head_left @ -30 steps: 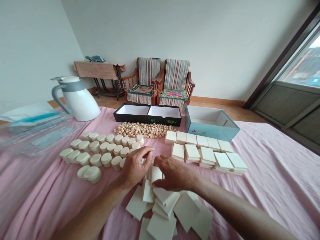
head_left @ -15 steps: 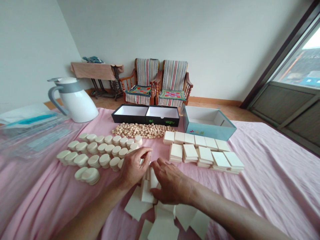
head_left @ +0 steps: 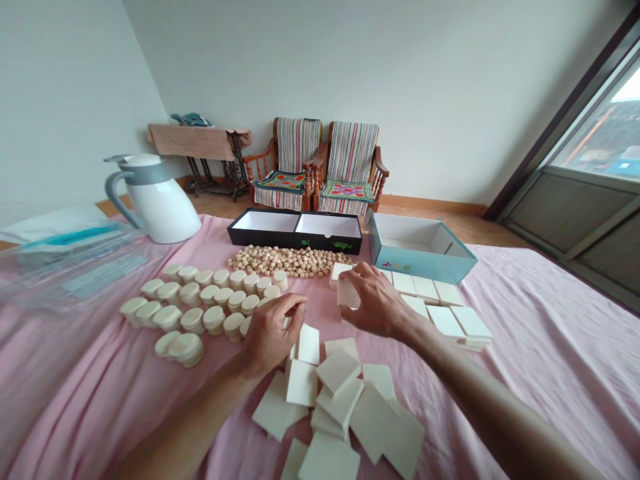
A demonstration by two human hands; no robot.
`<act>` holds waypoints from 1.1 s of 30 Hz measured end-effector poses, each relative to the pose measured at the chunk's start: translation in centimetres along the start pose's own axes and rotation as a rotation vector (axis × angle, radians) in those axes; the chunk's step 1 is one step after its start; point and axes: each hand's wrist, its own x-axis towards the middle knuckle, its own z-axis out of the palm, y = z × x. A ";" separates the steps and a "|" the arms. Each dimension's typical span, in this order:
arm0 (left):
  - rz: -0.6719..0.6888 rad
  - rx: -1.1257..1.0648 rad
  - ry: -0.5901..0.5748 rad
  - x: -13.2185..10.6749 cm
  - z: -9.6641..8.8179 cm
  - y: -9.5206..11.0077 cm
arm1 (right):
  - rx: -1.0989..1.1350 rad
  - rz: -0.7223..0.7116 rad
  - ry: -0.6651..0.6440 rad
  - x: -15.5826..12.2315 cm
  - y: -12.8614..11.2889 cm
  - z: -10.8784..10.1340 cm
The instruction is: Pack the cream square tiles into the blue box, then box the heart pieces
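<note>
My right hand [head_left: 373, 303] is over the near row of stacked square wooden tiles [head_left: 443, 321], its thumb and fingers closed around a pale square tile [head_left: 347, 295] at that row's left end. Part of the stack under it is hidden by the hand. My left hand [head_left: 274, 333] rests with curled fingers beside stacks of round wooden discs [head_left: 213, 317]; what it holds, if anything, is hidden. Just below both hands lies a loose, overlapping heap of square tiles [head_left: 373, 417].
Small wooden beads [head_left: 290, 261] form a pile before a black two-part box [head_left: 327, 243]. An open light-blue box [head_left: 425, 260] stands right of it. A white jug [head_left: 165, 210] and clear plastic packaging [head_left: 75, 267] are at the left on the pink cloth [head_left: 540, 347].
My right hand has moved from the loose tiles up and right to the stacked square tiles, carrying a tile. The left hand has stayed nearly in place. The view has shifted slightly.
</note>
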 end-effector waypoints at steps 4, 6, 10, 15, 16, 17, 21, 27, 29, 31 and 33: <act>-0.002 0.006 0.002 0.0 0.0 0.1 | -0.098 0.064 -0.037 0.3 1.8 0.7; -0.006 0.006 0.001 0.0 -0.1 0.2 | -0.120 0.085 -0.051 0.1 2.1 0.8; -0.010 0.007 -0.005 0.0 0.0 0.1 | -0.056 0.054 -0.025 -1.1 1.4 0.2; -0.003 0.014 -0.019 -0.2 0.2 -0.3 | 0.098 -0.077 -0.253 -4.1 -1.9 0.0; -0.003 0.016 -0.021 -0.2 0.2 -0.3 | 0.085 -0.099 -0.285 -4.7 -2.7 0.2; -0.003 0.019 -0.023 -0.2 0.2 -0.3 | 0.058 -0.121 -0.304 -5.3 -3.4 0.5; 0.004 0.027 -0.017 -0.1 0.1 -0.2 | -0.030 -0.118 -0.306 -6.2 -5.0 1.7; 0.009 0.029 -0.006 -0.1 0.0 -0.1 | 0.066 -0.081 -0.331 -5.9 -4.4 2.2; 0.016 0.033 -0.003 -0.1 0.0 -0.1 | 0.107 -0.097 -0.334 -5.9 -4.0 2.0; 0.020 0.031 0.013 0.1 -0.2 -0.1 | 0.147 -0.118 -0.337 -6.0 -3.7 1.8; 0.016 0.028 0.045 0.3 -0.5 0.0 | 0.182 -0.133 -0.338 -5.9 -3.4 1.4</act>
